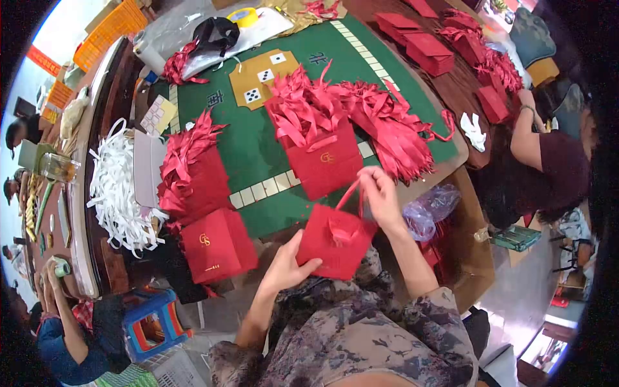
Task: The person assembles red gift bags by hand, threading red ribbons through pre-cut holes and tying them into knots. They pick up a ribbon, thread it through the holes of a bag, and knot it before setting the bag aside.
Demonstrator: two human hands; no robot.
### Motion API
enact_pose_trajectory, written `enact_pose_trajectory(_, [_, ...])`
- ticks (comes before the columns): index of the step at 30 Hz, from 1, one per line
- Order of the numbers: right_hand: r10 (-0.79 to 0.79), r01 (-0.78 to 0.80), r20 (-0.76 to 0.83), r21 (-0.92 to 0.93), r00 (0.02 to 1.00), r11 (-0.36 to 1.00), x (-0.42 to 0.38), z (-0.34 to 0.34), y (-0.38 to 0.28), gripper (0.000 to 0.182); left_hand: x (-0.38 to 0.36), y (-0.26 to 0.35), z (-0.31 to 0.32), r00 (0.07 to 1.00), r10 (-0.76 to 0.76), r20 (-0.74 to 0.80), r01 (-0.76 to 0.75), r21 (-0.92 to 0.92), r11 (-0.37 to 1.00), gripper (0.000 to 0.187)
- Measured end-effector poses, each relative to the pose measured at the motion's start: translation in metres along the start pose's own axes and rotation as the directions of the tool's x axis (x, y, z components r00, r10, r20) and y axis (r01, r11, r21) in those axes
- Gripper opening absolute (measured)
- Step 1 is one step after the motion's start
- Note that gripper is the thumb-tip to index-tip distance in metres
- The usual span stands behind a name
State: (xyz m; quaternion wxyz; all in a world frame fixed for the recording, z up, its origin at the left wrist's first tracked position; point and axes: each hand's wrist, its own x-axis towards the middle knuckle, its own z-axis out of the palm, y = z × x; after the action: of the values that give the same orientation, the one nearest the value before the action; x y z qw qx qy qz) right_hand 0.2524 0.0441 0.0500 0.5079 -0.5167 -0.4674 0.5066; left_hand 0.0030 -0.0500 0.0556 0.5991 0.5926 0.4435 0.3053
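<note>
My left hand grips a small red paper gift bag by its lower left side, thumb over the front. Above the bag's upper right corner, my right hand pinches a red ribbon that runs down to the bag. Just beyond, on the green mat, lies a stack of red bags with gold lettering, heaped with ribbons. A bundle of loose red ribbons sits to its right. More red bags with ribbons stand at the left.
White paper strips fill a box at the left. Tape and a black bag lie at the back. A person works at the right beside more red bags; another person sits at the left. A cardboard box stands by my right arm.
</note>
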Motion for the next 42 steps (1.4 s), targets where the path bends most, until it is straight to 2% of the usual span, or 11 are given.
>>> enact_pose_trajectory(2, [-0.095,0.084,-0.125,-0.095,0.988,0.992,0.016,-0.006,-0.001,0.011,-0.008,0.007,0.0,0.999,0.014,-0.029,-0.012,0.056,0.998,0.064])
enact_pose_trajectory(7, [-0.042,0.042,-0.089,0.009,0.995,0.999,0.018,0.003,0.009,0.012,-0.019,0.018,-0.005,0.994,0.055,-0.099,-0.033,0.217,0.976,0.058])
enact_pose_trajectory(9, [-0.098,0.098,-0.049,-0.02,0.994,0.995,0.017,0.005,0.011,0.015,-0.027,0.008,-0.011,0.994,-0.071,-0.089,0.076,0.054,0.996,0.06])
enact_pose_trajectory(11, [-0.081,0.08,-0.002,-0.164,0.997,0.983,0.014,-0.002,0.012,0.019,-0.031,0.006,-0.017,0.97,0.037,-0.238,0.021,0.235,0.972,0.05])
enact_pose_trajectory(14, [-0.074,0.066,-0.061,-0.116,0.995,0.991,-0.002,-0.004,0.017,0.022,-0.035,0.034,-0.019,0.888,0.089,-0.45,-0.001,0.191,0.982,0.038])
enact_pose_trajectory(16, [-0.326,0.184,-0.18,-0.539,0.928,0.822,-0.011,-0.017,0.021,0.022,-0.038,0.044,-0.021,0.779,0.221,-0.586,-0.021,0.329,0.944,0.035])
enact_pose_trajectory(19, [-0.428,0.144,-0.212,-0.736,0.878,0.661,-0.017,-0.043,0.033,0.02,-0.046,0.059,-0.012,0.64,0.358,-0.68,0.0,0.465,0.885,0.026])
enact_pose_trajectory(22, [-0.46,0.084,-0.212,-0.836,0.862,0.542,-0.02,-0.054,0.034,0.019,-0.04,0.052,-0.004,0.623,0.672,-0.4,-0.088,0.818,0.568,0.028])
enact_pose_trajectory(26, [-0.516,0.125,-0.121,-0.9,0.848,0.417,-0.018,-0.06,0.044,0.014,-0.037,0.021,0.029,0.839,0.474,-0.267,-0.108,0.772,0.626,0.05])
enact_pose_trajectory(31, [-0.498,0.142,-0.073,-0.914,0.864,0.381,-0.019,-0.054,0.042,0.011,-0.019,-0.012,0.064,0.929,0.335,-0.159,-0.092,0.777,0.623,0.074])
enact_pose_trajectory(42, [-0.254,0.335,0.218,-0.601,0.942,0.726,-0.065,0.006,0.006,0.022,0.029,-0.004,0.006,0.905,0.354,-0.234,-0.056,0.762,0.646,0.057])
